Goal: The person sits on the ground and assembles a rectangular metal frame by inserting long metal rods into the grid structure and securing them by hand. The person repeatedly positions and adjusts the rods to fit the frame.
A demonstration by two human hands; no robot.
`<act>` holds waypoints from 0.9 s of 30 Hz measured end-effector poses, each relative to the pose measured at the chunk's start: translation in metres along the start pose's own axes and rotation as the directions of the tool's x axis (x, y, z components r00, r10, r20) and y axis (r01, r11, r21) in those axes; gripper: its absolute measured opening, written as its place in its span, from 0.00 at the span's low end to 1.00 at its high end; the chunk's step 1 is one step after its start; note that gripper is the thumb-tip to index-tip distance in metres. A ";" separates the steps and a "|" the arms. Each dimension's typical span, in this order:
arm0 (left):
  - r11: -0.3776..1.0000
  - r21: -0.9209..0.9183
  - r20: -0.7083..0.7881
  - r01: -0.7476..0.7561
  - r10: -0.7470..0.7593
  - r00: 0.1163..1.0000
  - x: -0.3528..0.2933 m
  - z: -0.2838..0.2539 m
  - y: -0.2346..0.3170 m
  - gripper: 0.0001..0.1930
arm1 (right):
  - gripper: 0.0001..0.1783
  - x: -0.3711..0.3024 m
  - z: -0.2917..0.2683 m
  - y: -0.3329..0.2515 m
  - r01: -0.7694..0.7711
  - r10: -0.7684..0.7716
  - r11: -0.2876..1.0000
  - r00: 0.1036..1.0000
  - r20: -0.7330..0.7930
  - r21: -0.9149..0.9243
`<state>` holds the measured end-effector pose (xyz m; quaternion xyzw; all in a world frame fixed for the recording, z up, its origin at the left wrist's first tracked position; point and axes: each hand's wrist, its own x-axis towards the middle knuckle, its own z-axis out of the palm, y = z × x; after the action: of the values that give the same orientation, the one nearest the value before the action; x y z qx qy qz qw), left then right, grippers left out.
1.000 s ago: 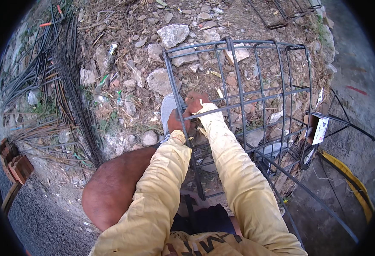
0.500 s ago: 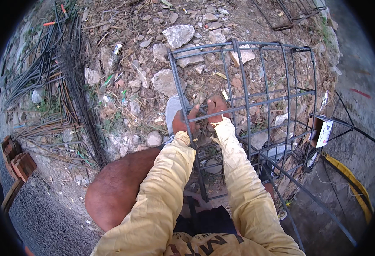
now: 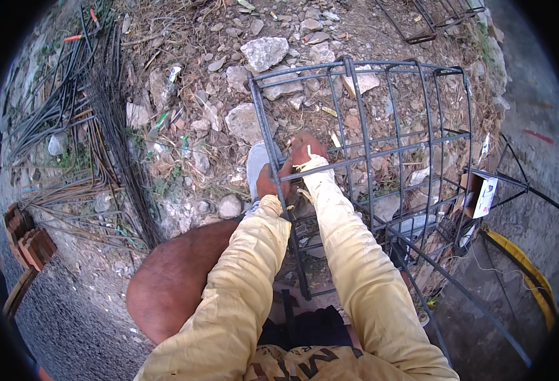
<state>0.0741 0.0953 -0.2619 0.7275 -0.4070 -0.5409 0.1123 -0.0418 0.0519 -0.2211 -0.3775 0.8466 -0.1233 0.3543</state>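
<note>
A cage of steel rebar [image 3: 368,149], long bars crossed by square stirrups, lies tilted on the ground before me. Behind its left end stirrup [image 3: 267,124] is my left hand [image 3: 269,183], fingers closed near the crossing with a long bar. My right hand [image 3: 306,150] is closed right beside it, just above that bar. Whatever the two hands pinch is too small and too hidden to name. Frayed yellow cuffs cover both wrists. My shoe [image 3: 257,166] is on the ground just left of the stirrup.
Stones [image 3: 265,54] and litter cover the ground beyond. Bundled rods and thin dark wire [image 3: 117,120] lie at the left, with bricks [image 3: 35,247] below them. Toward the right are a white-sided box [image 3: 484,198], a yellow curved strip [image 3: 521,263] and loose rods [image 3: 464,295] pointing toward me.
My right hand has shifted left and slightly away from me, closing in on my left hand. The left hand and the cage stay almost where they were.
</note>
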 end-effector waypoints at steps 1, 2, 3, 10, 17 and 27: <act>0.991 -0.111 0.050 0.078 -0.073 0.996 -0.007 -0.004 0.015 0.28 | 0.15 0.009 -0.008 0.002 -0.036 0.037 0.999 0.996 0.081 -0.014; 0.963 -0.215 0.108 0.161 -0.140 0.984 -0.016 -0.008 0.031 0.29 | 0.15 0.013 -0.011 0.008 0.000 0.001 1.000 0.995 0.098 -0.010; 0.915 -0.318 0.167 0.247 -0.202 0.965 -0.024 -0.012 0.043 0.29 | 0.15 0.015 -0.013 0.012 0.042 -0.041 0.999 0.992 0.120 -0.008; 0.905 -0.310 0.223 0.290 -0.227 0.948 -0.020 -0.016 0.040 0.30 | 0.19 0.009 -0.035 0.017 0.079 -0.086 0.996 0.964 0.250 0.037; 0.892 -0.369 0.225 0.260 -0.186 0.957 -0.011 -0.007 0.023 0.30 | 0.20 0.000 -0.033 0.031 0.147 -0.137 0.989 0.968 0.209 -0.031; 0.900 -0.350 0.185 0.260 -0.206 0.961 -0.014 -0.007 0.024 0.31 | 0.23 0.005 -0.047 0.047 0.022 -0.052 0.995 0.941 0.334 0.092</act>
<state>0.0675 0.0877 -0.2349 0.6957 -0.2141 -0.6685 0.1526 -0.1024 0.0776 -0.2117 -0.3930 0.7602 -0.1006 0.5075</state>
